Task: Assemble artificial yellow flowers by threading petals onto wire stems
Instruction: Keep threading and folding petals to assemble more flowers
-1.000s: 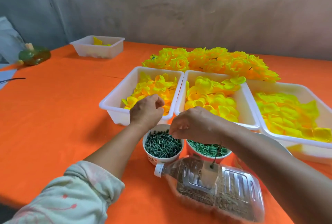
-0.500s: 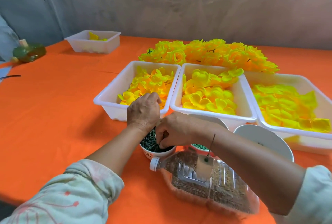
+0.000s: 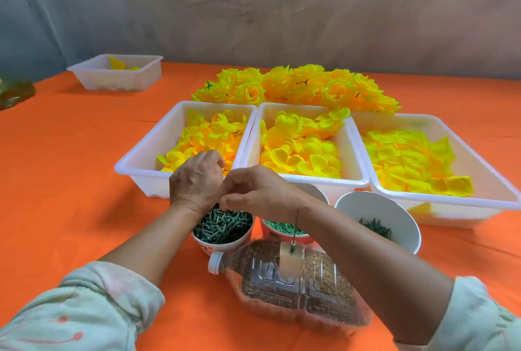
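To the left, the left hand point(image 3: 197, 181) is held over the near rim of the left petal tray point(image 3: 146, 181) with its fingers curled; what its grip encloses is hidden. Just to its right, the right hand point(image 3: 253, 190) is held above the cup of green pegs point(image 3: 222, 245), fingertips pressed together beside the left wrist. Whether a peg is pinched cannot be told. Further right and nearer, the wire stem point(image 3: 296, 224) stands upright in a block on the lying bottle point(image 3: 282, 280), bare of petals. Loose yellow petals point(image 3: 298, 147) are kept in three trays, and finished flowers point(image 3: 296, 85) are heaped on the bench point(image 3: 70, 181) beyond.

The wire could be knocked askew by the right forearm, which passes just beside it. A small part could also be dropped back into the cup if the pinch is loosened. Compared with half a second ago, the right hand has been lifted out of the peg cup, while the left hand has been kept at the tray's edge.
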Motion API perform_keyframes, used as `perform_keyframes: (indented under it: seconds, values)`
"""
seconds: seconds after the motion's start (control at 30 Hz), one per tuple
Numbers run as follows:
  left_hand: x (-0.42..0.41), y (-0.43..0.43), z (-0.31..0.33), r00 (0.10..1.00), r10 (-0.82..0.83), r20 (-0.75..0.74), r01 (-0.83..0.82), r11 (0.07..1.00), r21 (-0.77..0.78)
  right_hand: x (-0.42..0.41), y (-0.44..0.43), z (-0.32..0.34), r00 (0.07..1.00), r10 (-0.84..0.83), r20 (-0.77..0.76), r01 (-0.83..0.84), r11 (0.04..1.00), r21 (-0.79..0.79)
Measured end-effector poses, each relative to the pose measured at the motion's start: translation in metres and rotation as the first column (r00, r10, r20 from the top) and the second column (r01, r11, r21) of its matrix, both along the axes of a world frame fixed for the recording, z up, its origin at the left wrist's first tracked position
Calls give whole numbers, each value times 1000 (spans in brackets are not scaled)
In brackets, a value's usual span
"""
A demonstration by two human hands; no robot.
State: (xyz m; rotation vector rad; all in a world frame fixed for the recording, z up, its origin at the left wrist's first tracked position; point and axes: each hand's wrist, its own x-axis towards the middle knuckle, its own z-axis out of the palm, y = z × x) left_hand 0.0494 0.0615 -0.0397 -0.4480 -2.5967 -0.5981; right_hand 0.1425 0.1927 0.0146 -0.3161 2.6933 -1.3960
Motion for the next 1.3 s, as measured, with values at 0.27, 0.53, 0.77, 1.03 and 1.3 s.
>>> perform_keyframes:
  seconds: [0.27, 0.53, 0.77, 1.03, 1.3]
  values:
    - [-2, 1, -3, 999, 21, -49, -20, 1000, 8, 51, 41, 25, 979, -81, 189, 200, 583, -787]
    - [-2, 1, -2, 999, 22, -35, -22, 1000, 14, 94, 50, 26, 977, -109, 183, 213, 523, -825]
    - [-3, 0, -4, 999, 24, -43, -23, 1000, 18, 102, 43, 24, 983, -112, 148, 186, 564, -805]
    - [-2, 0, -4, 998, 33, -49, -33, 999, 16, 106, 39, 29, 986, -139, 92, 158, 603, -782]
    - [-2, 0, -5, 998, 37, -60, -35, 999, 31, 107, 38, 30, 983, -180, 26, 141, 670, -728]
